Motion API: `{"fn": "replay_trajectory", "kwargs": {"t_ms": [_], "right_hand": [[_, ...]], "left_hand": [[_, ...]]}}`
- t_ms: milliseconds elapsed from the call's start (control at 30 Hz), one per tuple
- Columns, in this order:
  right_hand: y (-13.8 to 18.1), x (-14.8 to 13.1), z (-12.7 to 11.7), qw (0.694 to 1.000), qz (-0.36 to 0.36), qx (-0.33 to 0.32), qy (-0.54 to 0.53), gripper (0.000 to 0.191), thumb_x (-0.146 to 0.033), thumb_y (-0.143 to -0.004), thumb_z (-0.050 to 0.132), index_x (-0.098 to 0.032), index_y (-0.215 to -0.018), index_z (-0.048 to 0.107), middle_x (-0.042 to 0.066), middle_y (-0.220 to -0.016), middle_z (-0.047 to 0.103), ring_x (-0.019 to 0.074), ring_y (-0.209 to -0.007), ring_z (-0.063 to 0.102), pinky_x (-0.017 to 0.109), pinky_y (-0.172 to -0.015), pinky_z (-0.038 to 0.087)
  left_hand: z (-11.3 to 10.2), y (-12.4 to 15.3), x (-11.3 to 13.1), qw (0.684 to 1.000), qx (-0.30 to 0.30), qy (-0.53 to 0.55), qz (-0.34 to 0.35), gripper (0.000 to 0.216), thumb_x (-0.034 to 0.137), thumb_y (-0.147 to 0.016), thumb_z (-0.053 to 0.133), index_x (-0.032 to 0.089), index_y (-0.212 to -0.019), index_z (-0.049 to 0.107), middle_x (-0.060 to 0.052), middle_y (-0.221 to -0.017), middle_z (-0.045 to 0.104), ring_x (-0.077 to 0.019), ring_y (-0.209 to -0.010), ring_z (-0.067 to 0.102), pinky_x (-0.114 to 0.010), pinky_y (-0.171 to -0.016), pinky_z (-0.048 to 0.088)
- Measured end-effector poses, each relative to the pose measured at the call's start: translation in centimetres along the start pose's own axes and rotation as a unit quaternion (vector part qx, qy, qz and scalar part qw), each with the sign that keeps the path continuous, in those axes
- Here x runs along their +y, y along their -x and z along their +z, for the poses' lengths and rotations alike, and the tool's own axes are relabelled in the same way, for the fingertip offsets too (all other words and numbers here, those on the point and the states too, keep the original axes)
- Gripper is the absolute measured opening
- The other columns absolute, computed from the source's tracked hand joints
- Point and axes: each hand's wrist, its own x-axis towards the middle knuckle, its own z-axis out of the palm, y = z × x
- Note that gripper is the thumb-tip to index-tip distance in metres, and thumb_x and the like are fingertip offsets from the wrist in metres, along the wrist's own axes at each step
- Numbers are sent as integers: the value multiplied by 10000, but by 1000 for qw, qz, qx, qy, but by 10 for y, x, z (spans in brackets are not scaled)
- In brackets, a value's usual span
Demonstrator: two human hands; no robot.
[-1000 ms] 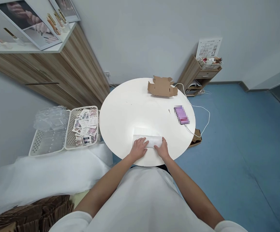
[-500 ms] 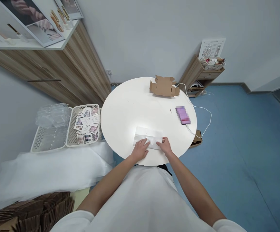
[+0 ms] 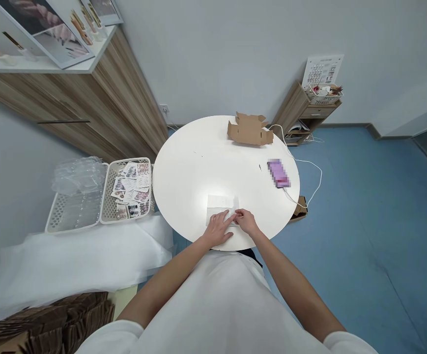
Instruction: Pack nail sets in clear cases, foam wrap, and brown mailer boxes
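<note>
A folded white sheet [image 3: 220, 205] lies on the round white table [image 3: 198, 167] near its front edge. My left hand [image 3: 218, 230] rests flat on the sheet's near part with fingers stretched out. My right hand [image 3: 247, 221] is beside it on the right, fingers curled and pinching the sheet's right end over toward the left hand. Both forearms reach in from below.
An open brown cardboard box [image 3: 249, 130] sits at the table's far side. A purple phone [image 3: 278, 173] with a white cable [image 3: 311, 169] lies right. White baskets [image 3: 99, 196] with cards and clear plastic stand left, above white foam sheeting [image 3: 69, 265].
The sheet has become shorter: my right hand has carried its right end leftward, closer to my left hand, which stays pressed on it.
</note>
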Motion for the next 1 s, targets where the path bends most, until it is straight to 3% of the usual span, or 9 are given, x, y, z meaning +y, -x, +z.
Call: {"fn": "replay_trajectory", "kwargs": {"t_ms": [167, 300, 400, 467, 533, 600, 867, 933, 1000], "right_hand": [[2, 4, -4, 963, -116, 12, 245, 370, -140, -709, 473, -189, -1070, 542, 64, -961, 553, 158, -882, 535, 277, -774, 416], [8, 11, -5, 927, -189, -24, 324, 542, -179, -715, 509, -218, -1240, 381, 93, -1150, 411, 192, -1005, 463, 292, -775, 414], [9, 12, -2, 914, -186, -31, 359, 566, -199, -723, 507, -232, -1263, 338, 100, -1207, 346, 201, -987, 470, 301, -757, 418], [9, 10, 0, 908, -180, -30, 377, 568, -206, -726, 501, -231, -1266, 327, 106, -1238, 311, 199, -945, 493, 308, -757, 415], [10, 8, 3, 906, -167, -29, 387, 563, -202, -736, 483, -227, -1273, 315, 114, -1262, 285, 192, -895, 519, 311, -752, 413], [10, 7, 6, 909, -148, -28, 389, 560, -197, -746, 463, -224, -1281, 302, 119, -1278, 271, 181, -850, 538, 309, -740, 415], [12, 11, 3, 928, -148, -40, 339, 560, -196, -752, 454, -240, -1287, 293, 99, -1295, 254, 160, -879, 522, 298, -786, 407], [12, 12, 2, 934, -142, -37, 327, 556, -194, -750, 459, -246, -1282, 303, 93, -1293, 245, 132, -809, 526, 286, -768, 412], [12, 12, 3, 938, -133, -34, 317, 555, -196, -746, 468, -254, -1276, 314, 86, -1261, 266, 108, -741, 519, 271, -735, 417]], "left_hand": [[-1, -1, 2, 999, -16, -33, -4, 541, 353, -733, 518, 268, -1241, 356, -90, -1313, 344, -276, -1194, 282, -454, -959, 180], [-3, 4, 0, 1000, -11, -7, -5, 499, 324, -725, 525, 278, -1206, 399, -80, -1320, 336, -272, -1206, 267, -447, -975, 171], [-4, 10, -2, 994, 31, 32, -96, 504, 357, -727, 517, 281, -1209, 389, -78, -1365, 254, -287, -1239, 207, -463, -989, 142], [-2, 14, -5, 962, 72, 75, -254, 587, 404, -719, 515, 257, -1252, 319, -102, -1388, 177, -314, -1254, 161, -490, -977, 156], [1, 17, -8, 892, 92, 146, -418, 700, 450, -696, 524, 227, -1289, 226, -134, -1382, 149, -334, -1254, 149, -499, -951, 213], [5, 18, -9, 830, 95, 238, -496, 782, 469, -670, 548, 208, -1301, 167, -146, -1363, 169, -317, -1250, 177, -456, -943, 268], [12, 9, -15, 663, 183, 478, -547, 836, 379, -605, 660, 179, -1270, 194, -143, -1210, 392, -201, -1020, 492, -297, -783, 431], [8, 8, -20, 655, 184, 508, -529, 671, 296, -607, 663, 170, -1186, 349, -120, -1100, 492, -176, -918, 544, -278, -737, 441], [4, 9, -24, 677, 168, 525, -488, 422, 235, -618, 638, 154, -1010, 506, -94, -976, 561, -156, -834, 564, -262, -716, 440]]}}
